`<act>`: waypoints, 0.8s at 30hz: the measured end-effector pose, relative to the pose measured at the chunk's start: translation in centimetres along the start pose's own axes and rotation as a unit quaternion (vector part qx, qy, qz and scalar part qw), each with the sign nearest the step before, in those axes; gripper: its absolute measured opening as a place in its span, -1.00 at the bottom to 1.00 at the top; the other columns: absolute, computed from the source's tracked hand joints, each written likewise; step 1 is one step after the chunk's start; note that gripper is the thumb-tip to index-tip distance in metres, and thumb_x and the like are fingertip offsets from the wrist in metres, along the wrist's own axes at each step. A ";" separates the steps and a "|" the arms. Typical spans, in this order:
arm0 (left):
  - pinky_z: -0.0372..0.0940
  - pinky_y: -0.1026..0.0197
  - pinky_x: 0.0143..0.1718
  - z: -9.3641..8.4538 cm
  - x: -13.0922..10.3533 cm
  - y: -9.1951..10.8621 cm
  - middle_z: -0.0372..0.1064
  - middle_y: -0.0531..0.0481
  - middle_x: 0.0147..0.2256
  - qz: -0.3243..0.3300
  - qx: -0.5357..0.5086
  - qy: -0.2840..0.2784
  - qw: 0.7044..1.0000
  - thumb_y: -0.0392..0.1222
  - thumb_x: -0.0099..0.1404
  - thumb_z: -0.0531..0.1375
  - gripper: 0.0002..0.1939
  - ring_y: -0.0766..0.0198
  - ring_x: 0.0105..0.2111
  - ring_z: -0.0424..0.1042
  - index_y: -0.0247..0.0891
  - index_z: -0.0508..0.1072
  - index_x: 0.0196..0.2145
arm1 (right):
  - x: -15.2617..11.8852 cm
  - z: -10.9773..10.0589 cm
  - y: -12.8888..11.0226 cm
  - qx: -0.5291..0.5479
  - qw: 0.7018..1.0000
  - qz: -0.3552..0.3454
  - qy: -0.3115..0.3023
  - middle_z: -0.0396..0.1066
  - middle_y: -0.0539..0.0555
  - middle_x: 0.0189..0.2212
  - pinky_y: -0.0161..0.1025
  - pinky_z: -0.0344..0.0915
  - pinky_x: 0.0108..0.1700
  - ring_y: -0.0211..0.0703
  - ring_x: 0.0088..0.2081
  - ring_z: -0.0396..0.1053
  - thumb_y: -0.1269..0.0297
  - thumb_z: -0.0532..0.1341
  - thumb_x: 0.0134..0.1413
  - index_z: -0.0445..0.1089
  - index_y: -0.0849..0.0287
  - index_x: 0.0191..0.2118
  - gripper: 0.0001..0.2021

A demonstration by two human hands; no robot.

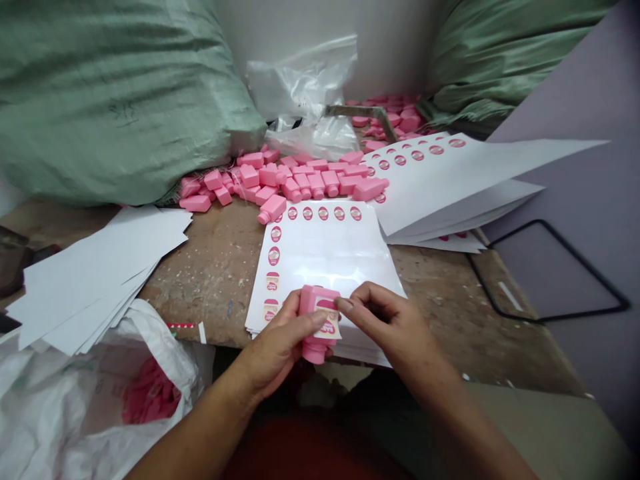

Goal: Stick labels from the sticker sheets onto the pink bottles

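Note:
My left hand (280, 343) is wrapped round a pink plastic bottle (311, 300), tilted with its neck toward me. On the bottle's face lies a cream and pink label (327, 325), with my left thumb over its edge. My right hand (383, 313) has thumb and forefinger pinched together at the label's upper right corner. Under both hands is a stack of sticker sheets (345, 257); the top sheet carries round pink stickers along its far edge and several stickers down its left side.
Many pink bottles (315, 183) lie heaped beyond the sheets. White papers (100, 267) sit at left above an open white sack (55, 413) of pink pieces. More sticker sheets (450, 190) lean at right, near a black wire frame (555, 317). Green sacks (115, 100) stand behind.

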State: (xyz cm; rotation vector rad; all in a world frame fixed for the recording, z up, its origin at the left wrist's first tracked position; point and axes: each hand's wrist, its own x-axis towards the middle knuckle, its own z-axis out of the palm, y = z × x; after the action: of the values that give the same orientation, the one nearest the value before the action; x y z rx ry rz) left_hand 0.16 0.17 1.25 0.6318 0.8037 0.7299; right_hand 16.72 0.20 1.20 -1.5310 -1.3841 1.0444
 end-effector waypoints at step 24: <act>0.23 0.23 -0.26 0.1 -0.2 0.0 0.28 -0.03 -0.22 0.002 0.041 -0.008 0.999 -0.18 0.12 0.29 -0.49 0.30 -0.28 0.30 -0.23 0.30 0.02 | -0.2 -0.1 0.4 -0.020 1.000 -0.016 -0.001 0.10 -0.10 -0.64 -0.32 0.05 -0.51 -0.29 -0.56 0.08 0.05 0.22 0.01 0.18 0.11 -0.59 -0.67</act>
State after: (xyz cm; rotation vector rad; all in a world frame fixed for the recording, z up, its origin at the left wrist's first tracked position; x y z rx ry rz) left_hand 0.17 0.02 1.36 0.7128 0.8201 0.6973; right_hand 16.90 -0.04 0.83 -1.5316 -1.4335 1.0058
